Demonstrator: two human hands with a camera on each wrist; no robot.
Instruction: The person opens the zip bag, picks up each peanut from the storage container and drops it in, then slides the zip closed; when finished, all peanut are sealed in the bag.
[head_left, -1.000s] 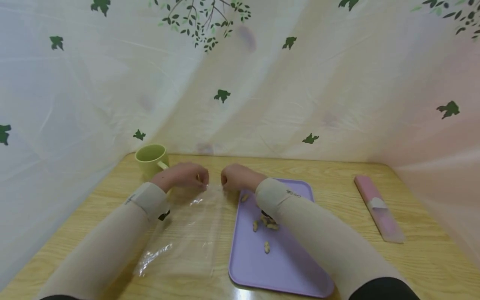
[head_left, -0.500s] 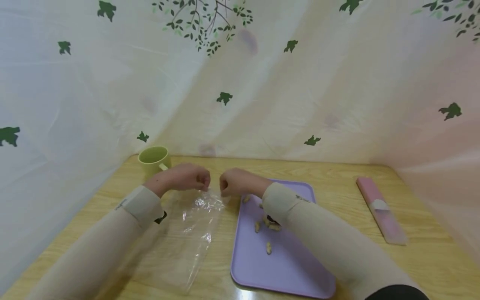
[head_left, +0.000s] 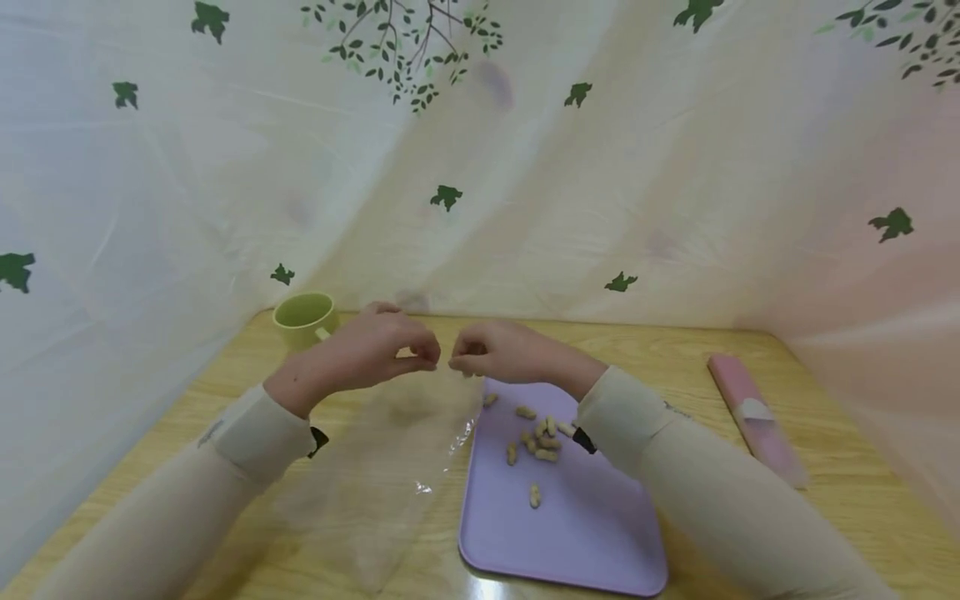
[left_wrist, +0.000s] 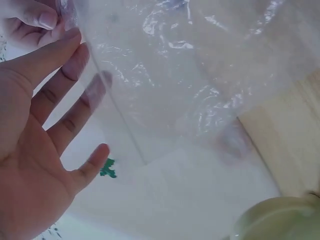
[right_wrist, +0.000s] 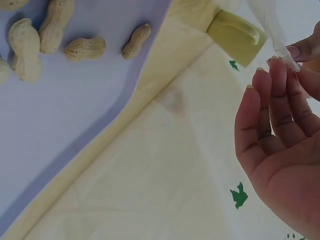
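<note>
A clear plastic bag (head_left: 390, 467) hangs from both hands over the wooden table, its lower right part overlapping the purple tray in the head view. My left hand (head_left: 371, 346) pinches the bag's upper edge between thumb and index finger; the left wrist view shows its other fingers spread along the film (left_wrist: 165, 100). Fingertips almost meeting the left ones, my right hand (head_left: 517, 350) pinches the same edge with thumb and fingers. In the right wrist view the gathered film (right_wrist: 270, 25) runs up from those fingertips.
Unshelled peanuts (head_left: 547, 443) lie scattered on the purple tray (head_left: 562, 542), below the right wrist. A green mug (head_left: 303, 321) stands behind the left hand. Off to the right lies a long pink case (head_left: 753, 417) with a white band. A leaf-print curtain (head_left: 517, 250) closes off the back.
Both hands have risen slightly and turned, lifting the bag's edge. The bag has swung toward the tray, and the right forearm has shifted right, uncovering more peanuts.
</note>
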